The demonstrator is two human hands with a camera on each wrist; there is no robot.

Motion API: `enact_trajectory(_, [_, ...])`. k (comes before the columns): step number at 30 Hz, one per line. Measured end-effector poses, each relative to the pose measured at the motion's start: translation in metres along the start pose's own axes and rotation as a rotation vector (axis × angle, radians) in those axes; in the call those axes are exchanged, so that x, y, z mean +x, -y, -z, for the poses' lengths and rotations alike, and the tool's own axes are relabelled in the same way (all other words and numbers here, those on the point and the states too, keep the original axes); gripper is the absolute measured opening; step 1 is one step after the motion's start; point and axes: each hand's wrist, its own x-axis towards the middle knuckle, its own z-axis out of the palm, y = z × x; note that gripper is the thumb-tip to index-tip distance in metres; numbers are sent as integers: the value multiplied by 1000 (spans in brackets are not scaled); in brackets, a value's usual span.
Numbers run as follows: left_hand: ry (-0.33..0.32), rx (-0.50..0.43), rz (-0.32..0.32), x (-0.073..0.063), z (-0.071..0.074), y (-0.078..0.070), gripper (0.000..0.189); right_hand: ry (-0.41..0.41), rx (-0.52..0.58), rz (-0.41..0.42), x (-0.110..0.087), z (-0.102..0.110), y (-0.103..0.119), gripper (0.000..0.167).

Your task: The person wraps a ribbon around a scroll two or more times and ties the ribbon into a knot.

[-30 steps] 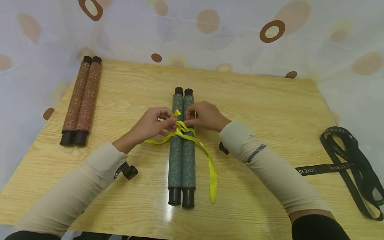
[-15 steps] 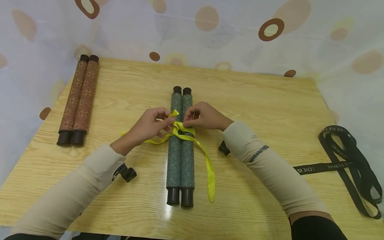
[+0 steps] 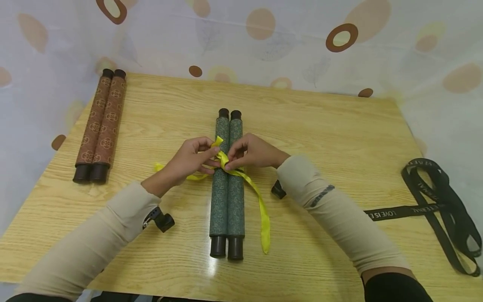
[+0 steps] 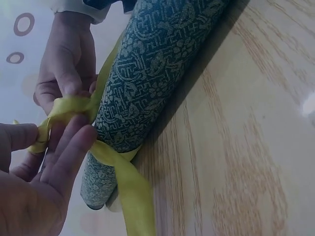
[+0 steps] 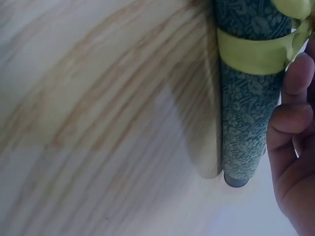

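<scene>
Here the left hand (image 3: 190, 157) pinches the ribbon (image 3: 265, 218) between thumb and fingers, a short end poking up past the grip. Just beside it, the right hand (image 3: 256, 152) has its fingers curled, thumb and fingertips closed on the ribbon too. The ribbon goes round the green rolls (image 3: 236, 205), side by side on the table (image 3: 320, 130) between brown rolls (image 3: 108, 126) and a black strap (image 3: 400, 213), one tail trailing rightward.

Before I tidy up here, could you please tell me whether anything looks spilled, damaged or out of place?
Nothing looks spilled or damaged. Only the black ribbon looks untidy, lying in loose, crossing loops on the right of the table; the green rolls and brown rolls lie neatly paired.
</scene>
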Motion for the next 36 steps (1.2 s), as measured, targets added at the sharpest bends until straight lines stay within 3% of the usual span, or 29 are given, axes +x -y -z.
enact_trajectory(5, [-12,42,-13,0,1,1,24,-72,-94,46,0,-2,2,13])
enact_trajectory(11, [-30,64,-23,0,1,2,25,-195,-153,-42,4,-9,6,3])
enact_trajectory(14, [-29,49,-24,1,1,2,25,-185,-107,-58,4,-9,6,8])
enact_trajectory(20, [-25,21,-2,-1,0,1,24,-89,-46,-35,3,-7,6,5])
enact_trajectory(22, [-26,13,2,-1,-1,2,24,-79,-90,-42,3,-8,8,4])
enact_trajectory(29, [-26,-43,21,-1,-1,2,25,-103,-409,-97,3,-15,19,7])
enact_trajectory(32, [-27,-72,30,-3,0,1,25,-108,-416,-94,-1,-15,22,4])
enact_trajectory(36, [-39,-37,28,-4,4,1,26,-138,-325,-90,-11,-10,23,8])
